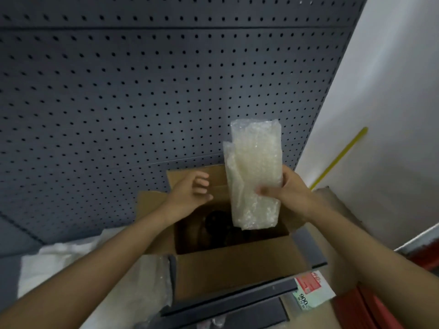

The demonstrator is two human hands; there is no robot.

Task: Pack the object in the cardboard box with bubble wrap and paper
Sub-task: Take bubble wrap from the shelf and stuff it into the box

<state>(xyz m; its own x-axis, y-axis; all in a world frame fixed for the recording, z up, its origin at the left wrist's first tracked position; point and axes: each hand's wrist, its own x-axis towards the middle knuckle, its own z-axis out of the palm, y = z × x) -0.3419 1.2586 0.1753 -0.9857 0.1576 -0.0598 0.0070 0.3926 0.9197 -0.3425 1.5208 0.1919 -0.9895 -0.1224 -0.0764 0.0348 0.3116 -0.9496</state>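
Note:
An open cardboard box (240, 264) stands in front of me with its flaps spread out. A dark object (215, 222) lies deep inside it, mostly in shadow. My right hand (288, 189) grips a folded wad of bubble wrap (255, 172) upright, its lower end dipping into the box opening. My left hand (190, 193) hovers over the box's far left side, fingers apart and holding nothing.
A grey pegboard wall (118, 103) rises behind the box. More bubble wrap and white paper (133, 281) lie at the left. Dark flat strips (228, 305) and a printed packet (311, 290) sit at the front. Brown paper (337, 210) lies at the right.

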